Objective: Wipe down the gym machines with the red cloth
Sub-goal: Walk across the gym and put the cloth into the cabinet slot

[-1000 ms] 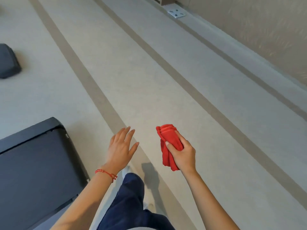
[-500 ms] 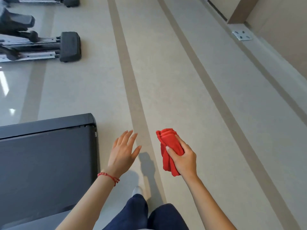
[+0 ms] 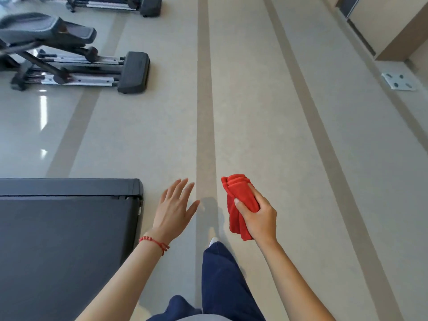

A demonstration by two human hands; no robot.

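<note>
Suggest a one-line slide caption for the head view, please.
Right hand grips a bunched red cloth over the floor; open left hand beside a treadmill.

Red cloth (image 3: 240,200) bunched into a folded wad, gripped upright in the right hand (image 3: 259,216), above the floor, well apart from treadmill deck (image 3: 64,228) and elliptical (image 3: 76,59).

Red cloth (image 3: 240,200), black treadmill (image 3: 64,239), beige striped floor (image 3: 266,112), navy trousers (image 3: 222,279)
</note>
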